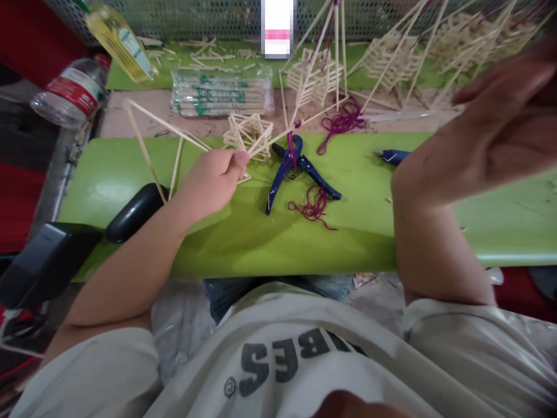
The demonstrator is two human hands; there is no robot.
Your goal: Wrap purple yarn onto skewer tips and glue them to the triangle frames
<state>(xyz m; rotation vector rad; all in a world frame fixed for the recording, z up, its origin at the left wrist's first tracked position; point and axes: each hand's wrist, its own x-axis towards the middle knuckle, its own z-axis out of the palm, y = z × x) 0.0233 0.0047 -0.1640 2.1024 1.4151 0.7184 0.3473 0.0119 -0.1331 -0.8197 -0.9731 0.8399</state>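
Observation:
My left hand (pixel 221 177) pinches thin wooden sticks (pixel 261 142) over the green table (pixel 217 249). Sticks joined at angles stretch from it to the left. Just behind it sits a small lattice of sticks (pixel 248 132). Right of this hand, a blue clamp (pixel 282 174) lies with purple thread around its upper part; a loose tangle of purple thread (pixel 314 204) is in front of it. My right hand (pixel 500 110) is raised at the right with its fingers stretched out, partly blurred, and nothing shows in it.
Finished-looking stick lattices (pixel 315 78) stand along the back right. A plastic-wrapped stick pack (pixel 221 93), an oil bottle (pixel 122 43) and a red-labelled bottle (pixel 73 90) are at the back left. A black case (pixel 134 213) lies by my left forearm. A blue tool (pixel 394 156) is near my right wrist.

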